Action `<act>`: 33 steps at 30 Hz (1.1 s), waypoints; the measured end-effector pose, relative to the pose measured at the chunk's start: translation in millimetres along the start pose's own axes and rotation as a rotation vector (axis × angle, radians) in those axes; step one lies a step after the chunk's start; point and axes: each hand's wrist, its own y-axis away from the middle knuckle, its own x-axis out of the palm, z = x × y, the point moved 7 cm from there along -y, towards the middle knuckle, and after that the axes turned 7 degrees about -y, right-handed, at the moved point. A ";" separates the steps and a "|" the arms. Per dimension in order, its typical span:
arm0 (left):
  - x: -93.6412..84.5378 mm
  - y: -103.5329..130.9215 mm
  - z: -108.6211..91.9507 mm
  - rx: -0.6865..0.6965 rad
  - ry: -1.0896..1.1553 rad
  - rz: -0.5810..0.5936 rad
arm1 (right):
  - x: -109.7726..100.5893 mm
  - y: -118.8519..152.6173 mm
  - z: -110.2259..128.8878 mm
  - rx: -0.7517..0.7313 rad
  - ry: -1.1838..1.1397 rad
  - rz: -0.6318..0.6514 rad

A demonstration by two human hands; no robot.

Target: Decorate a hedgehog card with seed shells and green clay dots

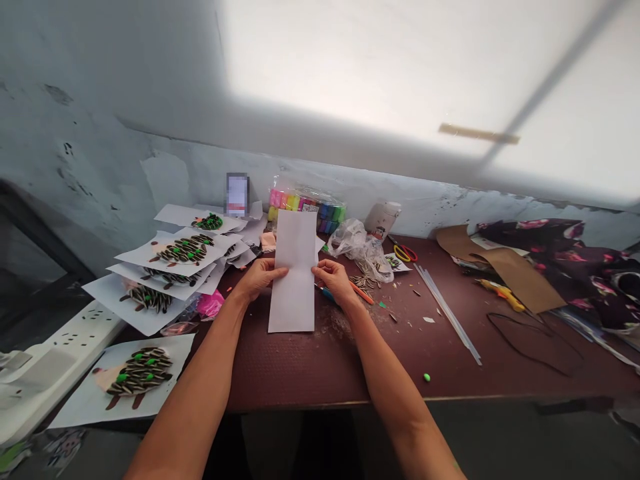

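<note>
A blank white strip of paper (294,293) is held upright over the brown table (270,380). My left hand (259,279) pinches its left edge, thumb on the front. On the opposite edge, my right hand (333,277) grips the paper between thumb and fingers. Behind my right hand lie an orange-handled tool (361,292) and a blue-handled one, partly hidden. Sunflower seeds (366,283) are piled just beyond, beside a crumpled clear plastic bag (357,243).
Hedgehog pictures made with seeds (183,250) are stacked at left, above a white power strip (65,363). Colourful clay packs (305,203) and a white cup (383,220) stand behind. Scissors (404,253), glue sticks (447,313) and a yellow glue gun (503,293) lie right.
</note>
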 end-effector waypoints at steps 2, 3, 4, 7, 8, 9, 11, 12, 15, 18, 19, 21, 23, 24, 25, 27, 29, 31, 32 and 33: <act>0.3 0.7 -0.6 0.007 -0.005 0.005 | -0.8 -1.5 0.1 -0.028 0.022 -0.030; 0.3 1.1 -0.5 0.003 -0.006 0.008 | -0.9 -1.8 0.2 -0.034 0.025 -0.041; 0.4 1.7 -0.1 -0.006 -0.009 0.013 | -0.8 -1.9 0.5 -0.038 0.024 -0.048; 1.4 3.7 0.9 -0.040 -0.017 0.030 | -0.6 -0.6 3.5 -0.057 0.015 -0.052; 1.9 4.3 1.1 -0.050 -0.017 0.034 | -0.7 0.0 4.7 -0.067 0.014 -0.054; 2.5 4.9 1.3 -0.057 -0.014 0.035 | -0.7 0.7 5.4 -0.074 0.015 -0.056; 3.3 5.5 1.2 -0.057 0.009 0.027 | -0.4 1.7 5.2 -0.074 0.026 -0.057; 3.5 5.5 1.2 -0.052 0.026 0.020 | 0.1 2.0 4.3 -0.068 0.035 -0.055; 2.9 5.0 2.3 -0.034 0.067 -0.001 | 2.3 1.7 0.6 -0.041 0.063 -0.041; 1.4 4.2 4.5 -0.028 0.064 -0.011 | 3.0 0.2 -1.3 -0.034 0.060 -0.047; 0.6 4.0 5.1 -0.026 0.063 -0.016 | 2.6 -0.2 -1.4 -0.033 0.051 -0.056; -0.7 3.5 5.8 -0.023 0.070 -0.028 | 1.8 -0.3 -0.3 -0.039 0.027 -0.075; -1.7 3.0 6.2 -0.019 0.078 -0.043 | 2.7 0.5 2.6 -0.056 0.010 -0.066; -2.3 2.8 5.8 -0.011 0.081 -0.052 | 4.1 1.1 4.6 -0.069 0.008 -0.047; -3.0 2.5 4.9 0.004 0.086 -0.064 | 6.0 1.9 6.6 -0.083 0.012 -0.022; -4.6 2.4 2.3 0.040 0.097 -0.090 | 9.6 3.3 10.1 -0.113 0.028 0.025; -6.2 2.9 -0.6 0.067 0.105 -0.116 | 12.6 4.3 12.5 -0.149 0.047 0.058; -6.8 3.5 -3.1 0.072 0.106 -0.129 | 14.3 5.6 15.6 -0.213 0.094 0.064; -6.5 3.8 -4.2 0.068 0.109 -0.131 | 14.8 6.8 17.8 -0.258 0.140 0.057; -5.8 4.0 -5.1 0.062 0.115 -0.127 | 15.4 8.5 20.4 -0.307 0.202 0.048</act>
